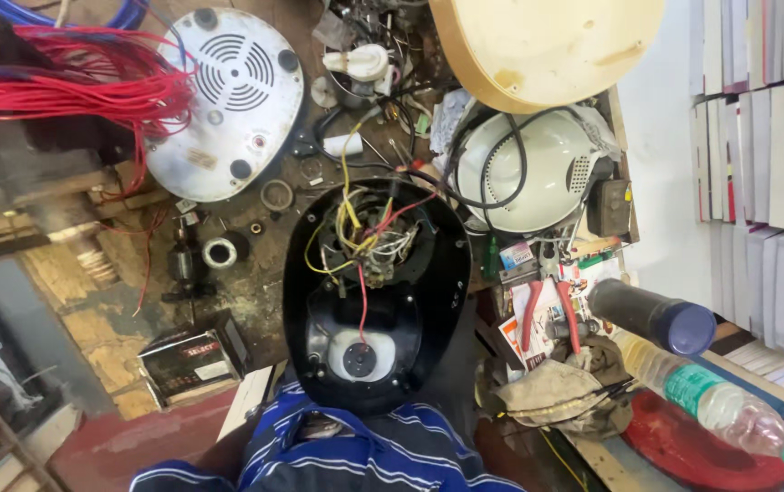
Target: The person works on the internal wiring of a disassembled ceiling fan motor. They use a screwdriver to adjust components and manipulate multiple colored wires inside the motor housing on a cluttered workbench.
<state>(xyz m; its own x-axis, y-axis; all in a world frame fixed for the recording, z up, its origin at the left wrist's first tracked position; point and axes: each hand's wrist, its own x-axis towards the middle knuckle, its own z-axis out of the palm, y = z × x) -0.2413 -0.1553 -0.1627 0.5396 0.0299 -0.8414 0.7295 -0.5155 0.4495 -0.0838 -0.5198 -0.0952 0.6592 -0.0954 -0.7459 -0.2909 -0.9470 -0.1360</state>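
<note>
Neither of my hands shows in the head view. An open black appliance housing (375, 292) stands in the middle, its lower edge against my blue striped shirt (364, 451). Inside it are yellow, red and white wires (364, 239) around a small terminal block, and a round black part on a white disc (360, 358) near the bottom. A white vented base cover (228, 100) lies on the bench at the upper left. A white rounded appliance shell (538, 169) with a black cord across it sits at the right.
A bundle of red wires (64, 82) spreads at the upper left. Red-handled pliers (547, 314), a rag (551, 392), a dark cylindrical can (651, 316) and a clear plastic bottle (720, 405) lie at the right. A small box (191, 363) sits at the lower left; stacked books (765, 155) at far right.
</note>
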